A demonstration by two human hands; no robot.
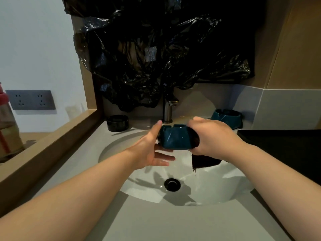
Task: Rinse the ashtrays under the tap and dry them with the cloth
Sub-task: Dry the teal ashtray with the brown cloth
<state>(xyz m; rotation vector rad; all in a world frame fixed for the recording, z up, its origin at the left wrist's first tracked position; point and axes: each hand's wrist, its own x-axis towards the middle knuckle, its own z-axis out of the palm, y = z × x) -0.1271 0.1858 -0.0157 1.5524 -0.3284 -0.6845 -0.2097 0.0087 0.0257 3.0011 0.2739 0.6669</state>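
— Over the sink (217,192), what are our hands doing?
— Our left hand (149,150), fingers straight, props the teal ashtray (175,138) from the left and beneath; our right hand (212,138) clasps its other end, the dark cloth (203,161) seemingly pinched between, corner dangling.

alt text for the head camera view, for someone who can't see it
A teal ashtray is held over a white sink: the right hand grips it with a dark cloth, the left hand steadies it with straight fingers. Behind are the tap, a black ashtray on the left and a second teal ashtray on the right.
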